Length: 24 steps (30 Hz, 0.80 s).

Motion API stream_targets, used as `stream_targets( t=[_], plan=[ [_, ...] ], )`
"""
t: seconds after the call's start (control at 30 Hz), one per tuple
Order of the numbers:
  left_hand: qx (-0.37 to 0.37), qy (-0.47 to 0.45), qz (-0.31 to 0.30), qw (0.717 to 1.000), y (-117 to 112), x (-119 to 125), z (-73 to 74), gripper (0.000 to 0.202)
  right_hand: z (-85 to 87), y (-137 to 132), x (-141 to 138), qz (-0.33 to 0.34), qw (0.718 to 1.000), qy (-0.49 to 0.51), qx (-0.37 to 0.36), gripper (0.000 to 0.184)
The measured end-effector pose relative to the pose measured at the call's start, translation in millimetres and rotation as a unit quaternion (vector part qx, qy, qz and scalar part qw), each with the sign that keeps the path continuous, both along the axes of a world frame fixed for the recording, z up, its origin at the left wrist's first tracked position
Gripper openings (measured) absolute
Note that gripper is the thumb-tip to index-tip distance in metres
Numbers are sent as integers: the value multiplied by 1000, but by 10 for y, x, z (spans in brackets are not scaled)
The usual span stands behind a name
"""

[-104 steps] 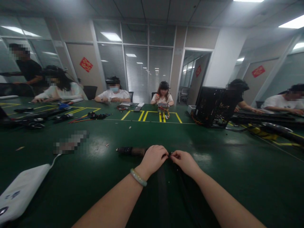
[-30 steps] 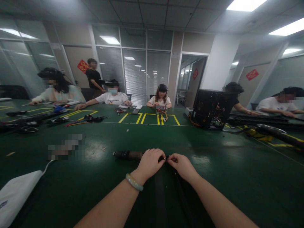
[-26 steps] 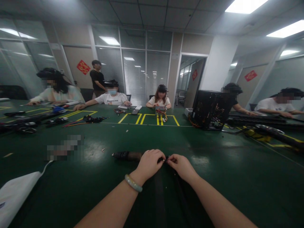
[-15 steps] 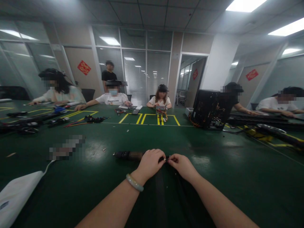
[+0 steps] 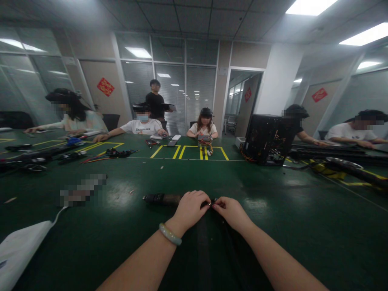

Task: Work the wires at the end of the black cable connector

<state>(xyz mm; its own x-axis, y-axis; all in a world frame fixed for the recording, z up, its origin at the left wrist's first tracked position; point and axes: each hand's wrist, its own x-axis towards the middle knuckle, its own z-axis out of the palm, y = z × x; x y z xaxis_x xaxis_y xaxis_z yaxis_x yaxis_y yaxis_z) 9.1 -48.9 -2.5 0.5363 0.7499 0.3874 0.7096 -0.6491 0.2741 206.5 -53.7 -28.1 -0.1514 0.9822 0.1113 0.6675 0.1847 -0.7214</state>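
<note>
My left hand [image 5: 191, 211], with a bangle [image 5: 170, 234] at its wrist, is closed, thumb and fingertips pinched at a tiny shiny piece [image 5: 209, 204]. Its kind is too small to tell. Fingertip to fingertip with it, my right hand [image 5: 233, 214] is also pinched closed; what it holds is hidden. A dark cylindrical tool, like an electric screwdriver [image 5: 162, 199], lies on the table with its narrow tip to the left. Its right end disappears behind my left hand, and I cannot tell whether the hand touches it.
On the green table [image 5: 136, 250], a white object [image 5: 24, 250] with a cable lies at left. Dark parts and wires [image 5: 112, 153] lie beyond it. A black open case [image 5: 263, 139] stands at back right. Several people sit around the table; one person [image 5: 155, 101] stands behind.
Both hands keep nearly the same pinched pose at the same spot. The standing person in the back has moved to the right. The view has shifted slightly.
</note>
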Motion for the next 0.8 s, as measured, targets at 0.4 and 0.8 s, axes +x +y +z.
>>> stream_targets(
  t=[0.4,0.8],
  plan=[
    [-2,-1,-2,1000,10,7,-18,8,-20,-5,-24,13,999,22,20,13],
    [-9,-6,19,1000,-1,18,1,10,74,-49,-44,3,1000,-4,17,13]
  ],
)
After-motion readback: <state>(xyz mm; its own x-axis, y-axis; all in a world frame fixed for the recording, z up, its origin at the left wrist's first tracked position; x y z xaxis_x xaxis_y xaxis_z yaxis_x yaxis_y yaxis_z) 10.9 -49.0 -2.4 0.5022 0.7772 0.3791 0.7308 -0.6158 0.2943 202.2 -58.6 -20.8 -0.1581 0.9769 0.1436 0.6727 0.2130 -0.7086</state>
